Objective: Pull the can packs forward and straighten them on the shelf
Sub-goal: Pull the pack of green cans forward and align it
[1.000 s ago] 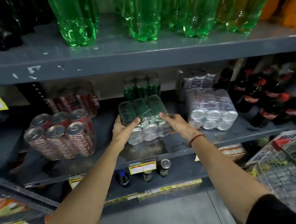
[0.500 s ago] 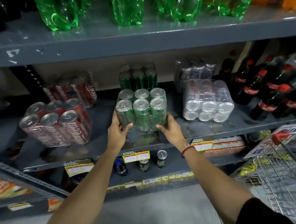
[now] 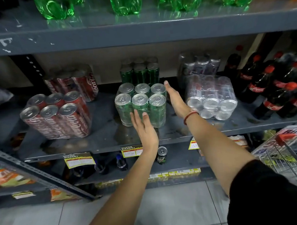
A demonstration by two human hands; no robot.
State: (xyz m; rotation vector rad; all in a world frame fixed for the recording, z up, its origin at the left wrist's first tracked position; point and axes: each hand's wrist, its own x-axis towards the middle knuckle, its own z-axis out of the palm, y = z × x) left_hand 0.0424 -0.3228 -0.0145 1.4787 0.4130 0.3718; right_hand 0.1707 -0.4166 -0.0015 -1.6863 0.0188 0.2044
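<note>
A shrink-wrapped pack of green cans [image 3: 140,106] stands upright near the front of the grey middle shelf [image 3: 97,140]. My left hand [image 3: 144,128] lies flat against the pack's front, fingers straight, gripping nothing. My right hand [image 3: 176,100] is flat along the pack's right side, fingers stretched toward the back. A second green pack [image 3: 139,72] stands behind it. A red cola can pack [image 3: 56,115] stands at the left with another red pack [image 3: 73,82] behind. A silver can pack [image 3: 210,97] lies on its side at the right, another silver pack [image 3: 199,65] behind it.
Dark cola bottles with red caps [image 3: 272,84] fill the shelf's right end. Green bottles [image 3: 126,1] stand on the shelf above. Loose cans and bottles [image 3: 162,155] sit on the lower shelf behind price tags. A wire trolley [image 3: 291,151] stands at the lower right.
The green pack went from tilted in both hands to standing upright on the shelf. Both hands let go and now rest flat on its front and right side.
</note>
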